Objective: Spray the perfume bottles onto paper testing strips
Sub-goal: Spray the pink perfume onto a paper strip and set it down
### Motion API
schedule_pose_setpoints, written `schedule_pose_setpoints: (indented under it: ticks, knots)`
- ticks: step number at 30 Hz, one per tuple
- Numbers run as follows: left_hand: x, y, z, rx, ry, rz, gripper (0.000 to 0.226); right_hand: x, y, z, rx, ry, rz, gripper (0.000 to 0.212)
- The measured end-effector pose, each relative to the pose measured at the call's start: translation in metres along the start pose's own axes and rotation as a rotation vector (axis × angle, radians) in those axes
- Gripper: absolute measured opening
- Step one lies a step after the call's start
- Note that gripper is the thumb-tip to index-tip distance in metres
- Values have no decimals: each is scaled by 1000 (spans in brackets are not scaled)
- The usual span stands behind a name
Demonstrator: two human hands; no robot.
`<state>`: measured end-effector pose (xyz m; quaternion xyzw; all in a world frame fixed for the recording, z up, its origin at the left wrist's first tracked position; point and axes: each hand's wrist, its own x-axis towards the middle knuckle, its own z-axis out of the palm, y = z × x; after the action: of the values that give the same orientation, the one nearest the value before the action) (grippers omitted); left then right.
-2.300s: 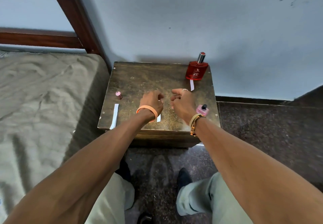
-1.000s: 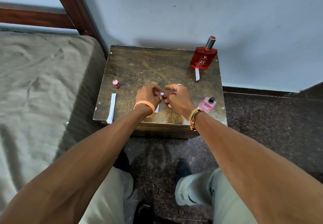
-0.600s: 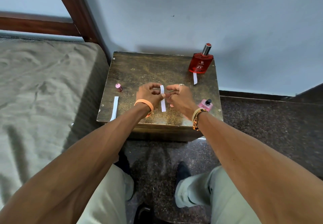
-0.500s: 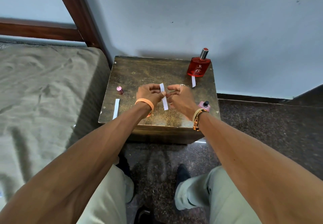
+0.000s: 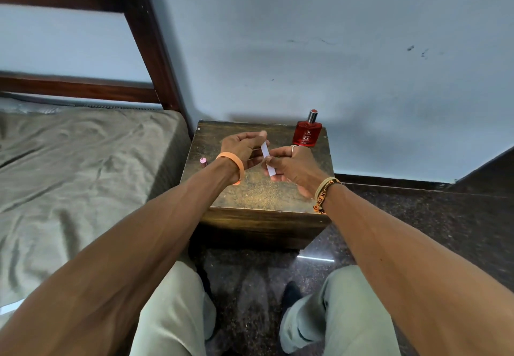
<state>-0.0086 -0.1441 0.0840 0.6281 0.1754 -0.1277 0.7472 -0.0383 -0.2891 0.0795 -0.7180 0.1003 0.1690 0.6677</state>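
Note:
A white paper testing strip (image 5: 267, 159) is held upright above the small wooden table (image 5: 256, 193). My left hand (image 5: 241, 146) pinches its upper end, and my right hand (image 5: 295, 164) grips its lower part with the thumb on it. A red perfume bottle (image 5: 306, 131) with a silver sprayer stands uncapped at the table's far right corner, just beyond my right hand. A small pink cap (image 5: 203, 161) sits near the table's left edge. The pink bottle seen earlier is hidden behind my right wrist.
A bed with an olive sheet (image 5: 83, 166) and a dark wooden headboard (image 5: 150, 36) adjoins the table on the left. A pale blue wall (image 5: 333, 50) rises right behind the table. A dark speckled floor (image 5: 417, 216) lies to the right, with my knees below.
Both hands have lifted the strip off the table, and my right hand has taken hold of its lower part. The camera has tilted up, so the table sits lower and farther away.

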Motion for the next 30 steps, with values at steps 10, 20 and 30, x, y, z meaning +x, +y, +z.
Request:
schedule_pose_setpoints:
  ticks: [10,20,30]
  knots:
    - [-21,3,7,71,13,65,5,-23,-5,-2,-34,29,-45,17]
    - [-23,6,28,65,-3,83,2,-25,-10,-16,-72,102,-67,5]
    - [-22,3,34,107,9,86,10,-21,-5,-20,-96,136,-57,12]
